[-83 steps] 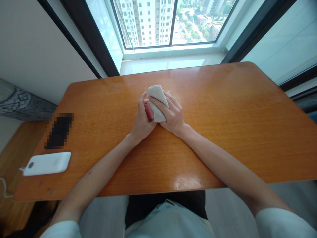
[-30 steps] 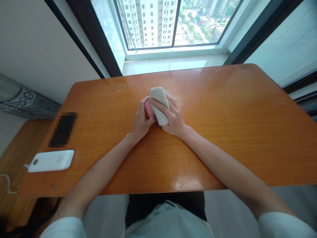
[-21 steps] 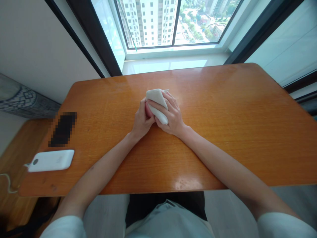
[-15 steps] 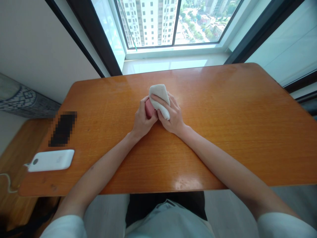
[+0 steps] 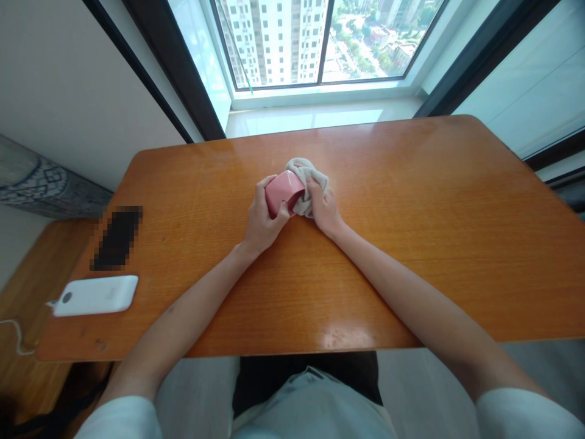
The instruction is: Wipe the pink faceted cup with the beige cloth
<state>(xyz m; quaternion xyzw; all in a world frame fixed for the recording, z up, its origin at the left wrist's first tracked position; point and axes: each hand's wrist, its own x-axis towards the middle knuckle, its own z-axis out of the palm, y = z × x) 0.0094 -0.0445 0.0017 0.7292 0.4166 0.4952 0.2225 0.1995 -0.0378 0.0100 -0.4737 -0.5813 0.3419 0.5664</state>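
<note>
A small pink cup [image 5: 283, 188] lies tilted in my left hand [image 5: 262, 218], whose fingers wrap around its side just above the orange wooden table [image 5: 411, 201]. My right hand [image 5: 322, 207] grips a bunched beige cloth [image 5: 311, 183] and presses it against the cup's right side. Both hands meet at the middle of the table, wrists resting on the wood.
A white power bank [image 5: 95, 296] with a cable lies near the table's front left corner. A dark pixelated phone-like object [image 5: 116, 238] sits just beyond it. A large window [image 5: 315, 42] with a pale sill runs behind the table's far edge.
The cloth covered the cup's top earlier; now it is bunched on the cup's right side, leaving the pink cup plainly visible. My right hand has turned and dropped lower.
</note>
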